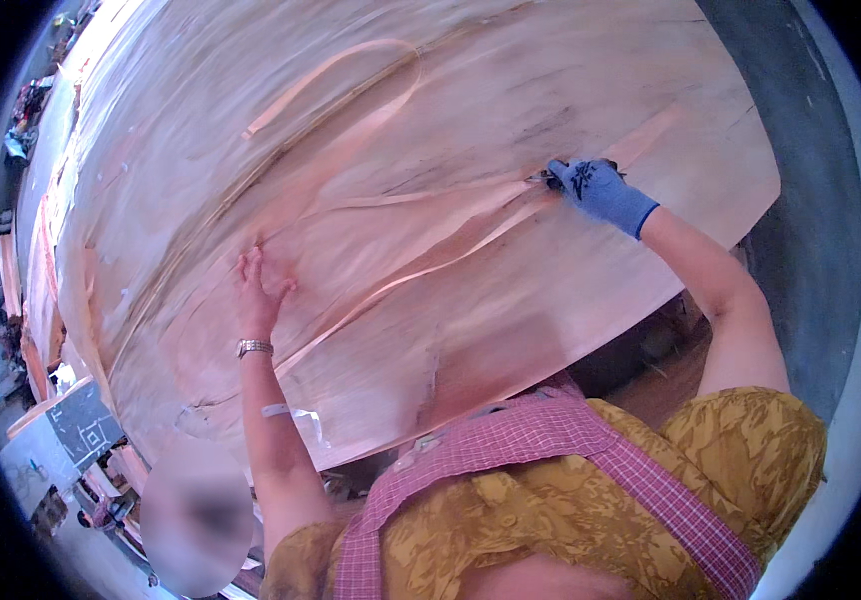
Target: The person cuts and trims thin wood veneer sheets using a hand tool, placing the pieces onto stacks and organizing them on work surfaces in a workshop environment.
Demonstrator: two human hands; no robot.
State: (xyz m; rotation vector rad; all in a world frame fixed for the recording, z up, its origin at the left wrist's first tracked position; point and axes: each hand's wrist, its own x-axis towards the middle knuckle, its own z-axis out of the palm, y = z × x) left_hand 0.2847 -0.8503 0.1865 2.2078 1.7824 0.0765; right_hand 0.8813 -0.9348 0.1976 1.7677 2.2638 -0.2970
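Checked apron | left hand spread on wood sheet | gloved right hand gripping dark tool | grey floor beside

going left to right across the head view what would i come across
Grey board with white lines, bare left hand, blue-gloved right hand, grey surface at the far right.

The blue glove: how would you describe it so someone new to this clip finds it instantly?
Start at the large pale sheet filling most of the view. Toward its right edge, follow the right forearm up to the right hand. The blue glove covers it, with dark markings on its back; the left hand wears no glove.
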